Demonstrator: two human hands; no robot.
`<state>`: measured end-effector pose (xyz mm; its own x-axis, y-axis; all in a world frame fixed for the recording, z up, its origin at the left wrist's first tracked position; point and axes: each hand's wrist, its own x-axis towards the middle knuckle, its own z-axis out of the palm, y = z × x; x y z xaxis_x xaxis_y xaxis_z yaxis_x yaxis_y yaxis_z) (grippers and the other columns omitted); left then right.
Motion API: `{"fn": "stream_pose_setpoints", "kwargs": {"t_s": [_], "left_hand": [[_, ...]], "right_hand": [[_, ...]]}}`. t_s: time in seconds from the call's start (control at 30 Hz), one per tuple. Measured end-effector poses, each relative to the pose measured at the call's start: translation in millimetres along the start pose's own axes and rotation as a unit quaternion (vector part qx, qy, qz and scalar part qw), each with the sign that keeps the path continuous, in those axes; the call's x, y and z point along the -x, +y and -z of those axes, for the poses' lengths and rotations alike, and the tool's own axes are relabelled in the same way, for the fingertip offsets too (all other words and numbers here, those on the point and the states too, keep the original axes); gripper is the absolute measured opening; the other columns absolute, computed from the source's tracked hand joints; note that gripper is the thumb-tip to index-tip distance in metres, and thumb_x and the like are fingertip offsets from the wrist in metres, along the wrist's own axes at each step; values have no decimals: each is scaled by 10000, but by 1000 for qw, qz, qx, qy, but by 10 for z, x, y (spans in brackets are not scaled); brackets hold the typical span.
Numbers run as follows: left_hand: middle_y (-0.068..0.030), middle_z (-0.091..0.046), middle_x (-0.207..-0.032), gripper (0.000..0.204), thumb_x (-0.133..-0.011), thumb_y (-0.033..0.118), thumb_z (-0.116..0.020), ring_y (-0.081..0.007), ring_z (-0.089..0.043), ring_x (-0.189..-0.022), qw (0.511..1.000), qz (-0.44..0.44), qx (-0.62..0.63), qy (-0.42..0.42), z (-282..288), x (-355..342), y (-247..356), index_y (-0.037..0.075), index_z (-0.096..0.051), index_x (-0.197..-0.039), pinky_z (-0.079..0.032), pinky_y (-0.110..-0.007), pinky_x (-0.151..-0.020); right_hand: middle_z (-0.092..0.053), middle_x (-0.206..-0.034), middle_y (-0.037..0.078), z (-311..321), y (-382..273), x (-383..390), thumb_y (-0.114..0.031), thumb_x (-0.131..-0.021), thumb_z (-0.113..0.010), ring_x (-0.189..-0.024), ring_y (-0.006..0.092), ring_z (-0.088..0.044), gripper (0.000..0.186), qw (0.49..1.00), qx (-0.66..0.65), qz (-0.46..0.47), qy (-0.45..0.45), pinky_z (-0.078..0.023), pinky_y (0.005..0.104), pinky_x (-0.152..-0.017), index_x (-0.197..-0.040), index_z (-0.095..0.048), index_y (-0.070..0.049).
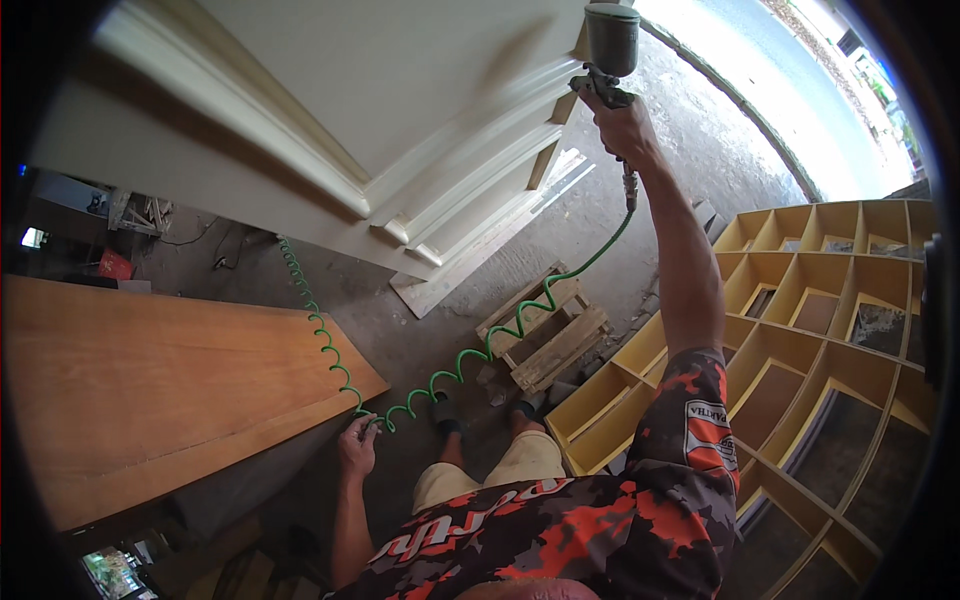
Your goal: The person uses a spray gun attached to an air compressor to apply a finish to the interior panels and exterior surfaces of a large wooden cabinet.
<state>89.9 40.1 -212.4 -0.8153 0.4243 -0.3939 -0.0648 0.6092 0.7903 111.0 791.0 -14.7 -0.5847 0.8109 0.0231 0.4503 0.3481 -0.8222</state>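
At the top, my right hand (622, 125) is wrapped round a spray gun (604, 88) with a grey cup (612, 40) on top. The gun is held up at the right edge of a large cream-white panelled piece (440, 90); its nozzle is too small to make out. A green coiled air hose (532, 312) runs from a metal fitting under the gun's handle down to my left hand (357, 447). My left fingers are closed on the hose low in front of me, beside a brown wooden board (170, 385). Beyond them the coils continue up and away to the left.
A wooden pallet-like stand (548, 335) sits on the concrete floor (680, 110) ahead of my feet. On the right stands a yellowish shelf frame (790, 330) with several compartments. A pale plank (440, 285) lies under the white piece. Bright daylight comes from the upper right.
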Motion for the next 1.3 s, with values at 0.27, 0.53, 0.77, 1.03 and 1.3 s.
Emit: {"fn": "stream_pose_setpoints", "kwargs": {"t_s": [0.27, 0.53, 0.77, 1.03, 1.3], "left_hand": [[-93, -798, -1029, 260, -1046, 75, -684, -137, -756, -918, 1000, 1, -19, -2, 395, 168, -199, -20, -740, -1282, -574, -302, -838], [-93, -801, -1013, 248, -1037, 46, -683, -143, -763, -912, 999, 2, -32, 0, 734, 274, -566, -7, -745, -1272, -582, -303, -846], [-95, -802, -1010, 244, -1031, 29, -683, -146, -766, -918, 1000, 3, -27, 9, 1000, 337, -849, -6, -746, -1264, -580, -308, -836], [-121, -802, -1018, 238, -1014, 17, -695, -173, -768, -924, 999, 15, -34, 15, 1159, 384, -1076, 2, -756, -1244, -571, -323, -835], [-122, -800, -998, 238, -1005, 15, -703, -177, -768, -929, 996, 35, -85, 17, 1165, 397, -1099, 8, -762, -1235, -570, -331, -836]], "right_hand": [[-583, -598, 23, -428, -382, 679, -494, -982, -774, -525, 119, -545, 516, 998, -56, -6, -39, -455, 365, -517, -885, -772, 13], [-615, -650, 46, -888, -831, 1512, -397, -1028, -739, -628, 122, -552, 351, 994, -66, 65, -57, -484, 376, -613, -1104, -809, -62], [-669, -708, 74, -1320, -1092, 2042, -343, -1029, -741, -680, 133, -572, 341, 989, -90, 57, -105, -517, 387, -682, -1286, -793, -125], [-807, -1008, 90, -1699, -1367, 2630, -241, -1045, -723, -871, 99, -643, 333, 979, -133, 48, -144, -552, 331, -835, -1343, -767, -101], [-646, -761, 32, -1923, -1176, 3079, -223, -1018, -740, -750, 87, -589, 342, 944, -200, 47, -259, -515, 306, -714, -1299, -736, -28]]}}
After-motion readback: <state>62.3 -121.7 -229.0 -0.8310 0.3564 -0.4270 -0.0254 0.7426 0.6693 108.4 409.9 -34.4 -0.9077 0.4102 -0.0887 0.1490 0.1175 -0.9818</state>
